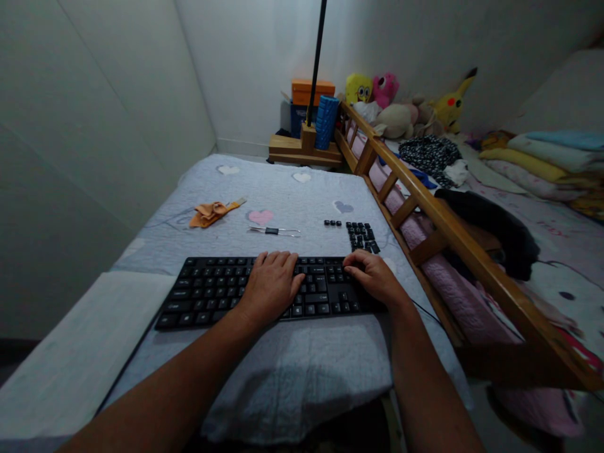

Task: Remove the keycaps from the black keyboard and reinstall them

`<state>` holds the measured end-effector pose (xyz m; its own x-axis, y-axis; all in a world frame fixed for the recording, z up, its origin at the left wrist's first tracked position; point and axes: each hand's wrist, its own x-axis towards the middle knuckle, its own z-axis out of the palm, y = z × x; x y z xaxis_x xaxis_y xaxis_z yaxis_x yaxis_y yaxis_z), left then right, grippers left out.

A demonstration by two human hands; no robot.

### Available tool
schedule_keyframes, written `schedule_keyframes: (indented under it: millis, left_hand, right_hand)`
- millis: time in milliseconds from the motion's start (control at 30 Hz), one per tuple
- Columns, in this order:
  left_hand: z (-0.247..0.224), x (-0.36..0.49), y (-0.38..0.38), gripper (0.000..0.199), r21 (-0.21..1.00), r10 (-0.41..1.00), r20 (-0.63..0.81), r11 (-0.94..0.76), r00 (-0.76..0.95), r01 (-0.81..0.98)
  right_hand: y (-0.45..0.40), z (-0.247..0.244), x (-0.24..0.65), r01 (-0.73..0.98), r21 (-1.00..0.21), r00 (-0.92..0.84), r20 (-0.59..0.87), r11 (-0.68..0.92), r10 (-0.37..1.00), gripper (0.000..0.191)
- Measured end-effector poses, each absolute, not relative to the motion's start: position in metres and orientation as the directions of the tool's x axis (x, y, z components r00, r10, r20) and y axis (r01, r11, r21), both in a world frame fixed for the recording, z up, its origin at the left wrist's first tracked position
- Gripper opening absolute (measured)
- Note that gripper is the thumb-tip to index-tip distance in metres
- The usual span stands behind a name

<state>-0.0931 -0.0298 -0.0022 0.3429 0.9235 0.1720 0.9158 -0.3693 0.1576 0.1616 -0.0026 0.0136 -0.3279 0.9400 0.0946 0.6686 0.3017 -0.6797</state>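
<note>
A black keyboard (202, 292) lies on the cloth-covered surface in front of me. My left hand (271, 283) rests flat across its middle, fingers stretched toward the top row. Over the right end, my right hand (372, 274) has its thumb and forefinger curled close together beside the keys of the navigation block; whether a key is between them is hidden. The number pad is mostly covered by that hand. Loose black keycaps (361, 234) are laid out in rows behind the keyboard's right end, with several smaller ones (333, 223) to their left. A wire keycap puller (272, 231) lies behind the keyboard.
An orange cloth (207, 214) with a flat brush (238, 203) lies at the back left. A wooden bed rail (425, 214) runs along the right side. A cable (428, 313) trails toward it. Boxes (312, 92) and a blue roller (325, 123) stand behind.
</note>
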Motion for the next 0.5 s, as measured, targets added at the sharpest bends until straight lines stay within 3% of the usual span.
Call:
schedule_keyframes:
  millis: [500]
  left_hand:
    - [-0.0026,-0.0925,-0.0296,0.040,0.144,0.922,0.176,-0.370,0.344,0.918]
  right_hand:
    - [-0.0011,0.0091,0.1597,0.716,-0.601,-0.365,0.113,0.355,0.924,0.012]
